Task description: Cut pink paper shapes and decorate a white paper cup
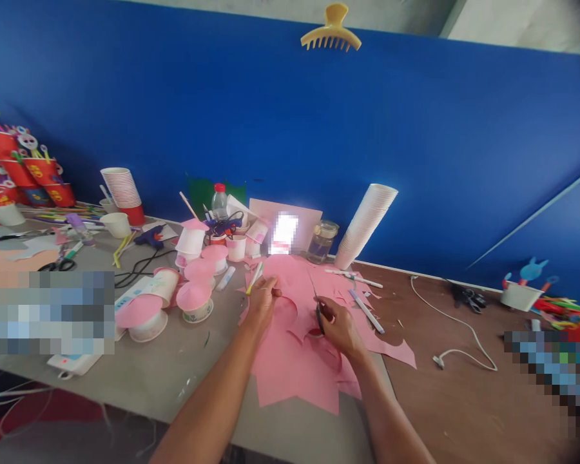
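A pile of pink paper sheets point(297, 361) lies on the table in front of me. My left hand point(261, 301) grips the left edge of the top pink sheet and pinches it near its upper corner. My right hand point(336, 325) is closed around the handles of dark scissors point(318, 308), whose blades point up into the pink paper. A pen point(254, 278) lies just beside my left hand.
Pink-topped paper cups point(193, 299) stand left of the paper. A tall slanted stack of white cups point(365, 225), a glass jar point(321, 240), a water bottle point(219, 201), a glue gun point(149, 237) and a white cable point(457, 335) surround the work area. A blue wall rises behind.
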`<state>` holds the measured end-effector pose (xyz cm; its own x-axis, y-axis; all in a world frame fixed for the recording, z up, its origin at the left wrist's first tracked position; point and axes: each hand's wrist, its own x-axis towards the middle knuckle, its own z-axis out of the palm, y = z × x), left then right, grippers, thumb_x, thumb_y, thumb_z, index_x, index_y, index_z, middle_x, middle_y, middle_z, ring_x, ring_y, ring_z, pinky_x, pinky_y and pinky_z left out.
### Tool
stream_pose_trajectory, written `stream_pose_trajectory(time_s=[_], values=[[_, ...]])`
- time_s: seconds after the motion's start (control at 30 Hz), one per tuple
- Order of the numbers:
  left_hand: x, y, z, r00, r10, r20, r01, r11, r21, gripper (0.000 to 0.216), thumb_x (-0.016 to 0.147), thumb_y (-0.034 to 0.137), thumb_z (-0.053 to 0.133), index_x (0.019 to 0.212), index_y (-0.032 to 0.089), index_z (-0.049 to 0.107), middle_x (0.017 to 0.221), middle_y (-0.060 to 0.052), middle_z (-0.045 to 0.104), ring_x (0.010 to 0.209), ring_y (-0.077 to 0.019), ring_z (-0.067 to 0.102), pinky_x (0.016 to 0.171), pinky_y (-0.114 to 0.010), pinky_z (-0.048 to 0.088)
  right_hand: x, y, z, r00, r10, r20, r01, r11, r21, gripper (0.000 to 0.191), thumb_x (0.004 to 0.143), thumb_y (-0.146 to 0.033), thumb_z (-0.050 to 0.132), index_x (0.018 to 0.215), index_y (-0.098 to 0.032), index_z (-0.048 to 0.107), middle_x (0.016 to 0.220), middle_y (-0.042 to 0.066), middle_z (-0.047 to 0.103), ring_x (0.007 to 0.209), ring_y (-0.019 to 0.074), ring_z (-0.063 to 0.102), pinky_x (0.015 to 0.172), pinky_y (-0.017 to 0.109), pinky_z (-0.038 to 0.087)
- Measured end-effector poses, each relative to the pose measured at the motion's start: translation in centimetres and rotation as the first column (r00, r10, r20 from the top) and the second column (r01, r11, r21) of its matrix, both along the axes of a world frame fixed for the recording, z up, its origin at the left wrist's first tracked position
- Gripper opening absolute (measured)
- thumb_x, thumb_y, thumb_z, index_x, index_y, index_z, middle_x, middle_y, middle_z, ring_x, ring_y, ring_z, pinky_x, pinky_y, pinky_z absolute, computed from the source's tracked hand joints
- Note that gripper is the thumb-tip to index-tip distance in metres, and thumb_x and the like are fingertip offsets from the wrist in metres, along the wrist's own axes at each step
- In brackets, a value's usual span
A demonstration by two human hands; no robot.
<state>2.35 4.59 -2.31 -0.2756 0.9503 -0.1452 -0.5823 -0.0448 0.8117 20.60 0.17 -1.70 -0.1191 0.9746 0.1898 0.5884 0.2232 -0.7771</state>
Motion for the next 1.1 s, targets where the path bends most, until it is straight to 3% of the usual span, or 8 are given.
stream_pose_trajectory(time_s=[0.13,0.3,0.5,0.67,0.87,1.1], values=[[0.2,-0.2,-0.1,0.999,-0.026,-0.044,0.026,1.000,0.009,0.031,0.059,0.030,0.071,0.059,0.018,0.043,0.052,0.008,0.044,0.043,-0.0041,0.042,0.048,-0.020,0.035,0.1,0.5,-0.7,0.902,-0.266,0.341,0.208,0.958,0.199,0.039,0.077,-0.036,0.055,0.110,-0.016,0.060,0.079,0.006,0.066,0.081,0.0215,0.056,0.078,0.034,0.038],[0.6,-0.4,-0.6,0.988,-0.083,-0.127,0.088,0.996,0.030,0.030,0.061,0.032,0.071,0.059,0.017,0.044,0.054,0.008,0.044,0.044,-0.0041,0.043,0.050,-0.019,0.037,0.0,0.2,-0.9,0.767,-0.342,0.543,0.251,0.938,0.238,0.043,0.080,-0.033,0.053,0.120,-0.017,0.054,0.094,0.010,0.068,0.097,0.0267,0.053,0.083,0.037,0.030],[1.1,-0.6,-0.9,0.966,-0.138,-0.219,0.147,0.989,0.027,0.034,0.061,0.034,0.070,0.057,0.018,0.041,0.052,0.008,0.041,0.045,-0.0053,0.043,0.050,-0.020,0.036,-0.8,-0.4,-0.4,0.726,-0.295,0.621,0.246,0.955,0.165,0.050,0.085,-0.040,0.048,0.130,-0.018,0.046,0.104,0.013,0.065,0.096,0.0292,0.054,0.079,0.038,0.031],[1.3,-0.9,-0.4,0.950,-0.153,-0.273,0.165,0.986,0.021,0.034,0.060,0.035,0.070,0.056,0.018,0.041,0.053,0.008,0.041,0.046,-0.0067,0.044,0.051,-0.021,0.038,-0.8,-0.3,-0.2,0.729,-0.328,0.600,0.211,0.942,0.259,0.050,0.088,-0.032,0.045,0.134,-0.016,0.039,0.101,0.013,0.065,0.092,0.0259,0.055,0.078,0.034,0.032],[1.4,-0.7,-0.8,0.941,-0.161,-0.298,0.181,0.983,0.039,0.032,0.060,0.036,0.070,0.057,0.018,0.044,0.054,0.007,0.043,0.046,-0.0066,0.043,0.049,-0.021,0.038,-1.2,0.2,0.1,0.735,-0.238,0.635,0.145,0.970,0.196,0.046,0.088,-0.026,0.046,0.132,-0.014,0.041,0.089,0.011,0.068,0.084,0.0225,0.057,0.074,0.031,0.032],[1.4,-0.4,-1.2,0.937,-0.166,-0.308,0.189,0.981,0.046,0.030,0.061,0.038,0.070,0.059,0.017,0.049,0.055,0.006,0.046,0.047,-0.0067,0.043,0.049,-0.020,0.037,-1.9,0.6,-0.4,0.753,-0.241,0.612,0.103,0.962,0.252,0.031,0.092,-0.026,0.039,0.117,-0.020,0.057,0.102,0.012,0.063,0.088,0.0215,0.053,0.079,0.032,0.032]])
